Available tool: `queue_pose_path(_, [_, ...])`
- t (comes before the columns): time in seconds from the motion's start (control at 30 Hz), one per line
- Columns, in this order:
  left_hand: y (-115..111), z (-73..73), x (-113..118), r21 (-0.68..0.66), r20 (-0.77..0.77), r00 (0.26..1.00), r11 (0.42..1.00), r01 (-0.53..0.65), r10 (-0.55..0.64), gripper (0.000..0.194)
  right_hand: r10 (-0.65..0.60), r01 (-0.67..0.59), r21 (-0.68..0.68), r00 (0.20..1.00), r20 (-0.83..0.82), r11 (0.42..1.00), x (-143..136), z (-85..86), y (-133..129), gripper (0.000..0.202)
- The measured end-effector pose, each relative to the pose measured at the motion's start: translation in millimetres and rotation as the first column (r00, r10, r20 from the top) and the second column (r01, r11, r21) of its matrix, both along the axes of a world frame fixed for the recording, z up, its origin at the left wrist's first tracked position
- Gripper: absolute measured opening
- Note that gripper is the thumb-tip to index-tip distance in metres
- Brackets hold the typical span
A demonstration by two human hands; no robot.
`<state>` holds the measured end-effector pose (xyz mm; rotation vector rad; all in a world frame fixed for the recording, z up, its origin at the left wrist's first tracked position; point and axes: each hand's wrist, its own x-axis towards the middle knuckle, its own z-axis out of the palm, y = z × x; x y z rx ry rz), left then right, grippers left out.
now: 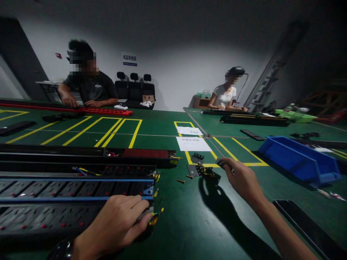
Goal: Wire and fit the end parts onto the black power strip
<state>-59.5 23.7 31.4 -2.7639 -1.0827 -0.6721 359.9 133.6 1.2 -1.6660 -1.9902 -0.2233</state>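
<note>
My left hand (116,220) is closed over the right end of the nearest black power strip (54,216). Yellow and green wires (155,216) stick out of that end beside my thumb. A power strip with blue edges (67,188) lies just behind it. Between the fingertips of my right hand (241,180) is a small black plate (221,163), pinched above the table. Near it lies a small pile of dark plates and yellow-and-black pieces (207,171). Brass-coloured screws (181,181) lie to the left of the pile.
Farther back lies a strip with a dark red section (146,154). White paper sheets (193,143) lie on the green table (173,231), with a blue bin (298,159) and a black phone-like slab (306,227) at right. Two people (92,86) work across the table.
</note>
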Motion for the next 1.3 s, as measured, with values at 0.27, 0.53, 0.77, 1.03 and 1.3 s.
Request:
queue_pose_path(0.27, [0.5,-0.4,-0.7,0.044,-0.007,1.000,0.999,-0.004,0.004,0.033,-0.109,0.177,-0.304,0.968,0.226,0.936,17.2,-16.5,10.1,0.036])
queue_pose_path(0.53, [0.5,1.1,-0.8,0.004,-0.014,1.000,1.000,0.004,-0.004,0.032,0.099,-0.081,-0.077,0.959,0.264,0.994,-13.1,-27.4,9.0,0.039])
queue_pose_path(0.77, [-0.4,3.6,-0.4,-0.002,-0.023,1.000,1.000,0.002,-0.002,0.031,0.047,-0.032,-0.084,0.981,0.190,0.996,9.0,-28.9,20.7,0.027])
queue_pose_path(1.03, [0.2,1.5,-0.6,0.007,-0.010,1.000,1.000,0.013,-0.013,0.032,0.022,-0.033,0.133,0.996,0.084,0.991,11.7,-8.4,15.3,0.032])
queue_pose_path(1.3, [-0.9,4.5,0.9,0.014,-0.010,1.000,1.000,0.013,-0.013,0.034,0.201,-0.228,-0.074,0.942,-0.268,0.971,12.4,-3.1,11.0,0.030])
